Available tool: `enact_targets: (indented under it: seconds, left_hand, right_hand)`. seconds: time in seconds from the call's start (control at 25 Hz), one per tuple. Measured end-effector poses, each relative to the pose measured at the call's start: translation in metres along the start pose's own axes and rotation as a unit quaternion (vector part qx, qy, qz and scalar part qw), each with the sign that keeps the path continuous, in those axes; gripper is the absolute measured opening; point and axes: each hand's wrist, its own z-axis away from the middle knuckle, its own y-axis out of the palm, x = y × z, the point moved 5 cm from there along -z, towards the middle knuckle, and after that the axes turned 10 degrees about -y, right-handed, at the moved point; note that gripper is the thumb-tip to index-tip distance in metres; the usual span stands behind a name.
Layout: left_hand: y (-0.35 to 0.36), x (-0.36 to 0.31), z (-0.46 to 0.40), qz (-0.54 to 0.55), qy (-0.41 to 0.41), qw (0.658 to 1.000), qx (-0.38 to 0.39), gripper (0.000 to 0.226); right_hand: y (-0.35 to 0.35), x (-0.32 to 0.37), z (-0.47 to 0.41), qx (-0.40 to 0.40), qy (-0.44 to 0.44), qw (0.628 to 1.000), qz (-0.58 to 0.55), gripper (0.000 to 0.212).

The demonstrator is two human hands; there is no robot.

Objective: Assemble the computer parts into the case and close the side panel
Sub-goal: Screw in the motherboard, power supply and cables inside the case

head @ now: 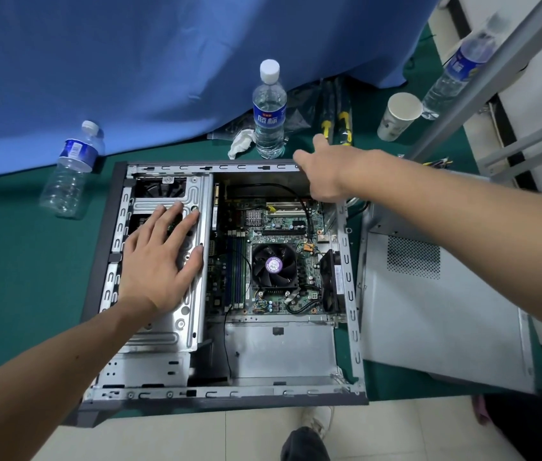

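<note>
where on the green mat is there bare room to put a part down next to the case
Bare green mat lies left of the case, below the tipped empty bottle. The far edge is crowded: upright bottle, tissue, screwdrivers, paper cup. To the right, the side panel covers the mat.

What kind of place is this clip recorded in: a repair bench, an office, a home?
Probably a makeshift repair or training bench: an open computer case lies on a green table cover, its side panel beside it, with screwdrivers and water bottles nearby.
</note>
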Motion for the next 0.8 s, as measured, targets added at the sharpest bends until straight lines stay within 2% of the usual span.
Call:
enact_targets:
  seconds: [0.08,0.16,0.28,0.4,0.48,0.56,0.6,0.68,0.8]
  left_hand:
    - [0.0,0.0,0.0,0.0,0.002,1.0,0.001,0.058]
    - [0.001,0.001,0.0,0.0,0.0,1.0,0.0,0.058]
    - [0.001,0.0,0.0,-0.001,-0.002,1.0,0.001,0.058]
    - [0.0,0.001,0.0,0.0,-0.006,1.0,0.001,0.057]
    - [0.0,0.0,0.0,-0.001,-0.005,1.0,0.005,0.058]
    - [0.0,0.0,0.0,-0.004,-0.005,1.0,0.006,0.058]
    - [-0.001,-0.001,0.0,-0.005,-0.005,1.0,0.007,0.058]
    - [-0.002,-0.001,0.001,0.001,-0.006,1.0,0.008,0.058]
    - [-0.003,-0.002,0.001,0.003,-0.007,1.0,0.007,0.059]
  right_hand:
    - [-0.003,0.002,0.004,-0.047,-0.026,0.997,0.057,0.034]
    - [-0.001,0.002,0.007,-0.105,-0.005,0.988,0.115,0.021]
    - [0.006,0.001,0.007,-0.074,0.033,0.995,0.059,0.028]
    - [0.0,0.0,0.0,-0.019,-0.016,1.0,0.001,0.046]
    - [-0.002,0.004,0.002,-0.063,-0.058,0.995,0.045,0.036]
    - [0.002,0.004,0.005,-0.117,-0.041,0.986,0.111,0.023]
    - [0.004,0.003,0.006,-0.118,-0.018,0.986,0.121,0.028]
    - [0.004,-0.002,0.005,-0.085,0.019,0.993,0.082,0.04]
    - [0.001,-0.007,0.0,-0.034,-0.013,0.999,0.035,0.048]
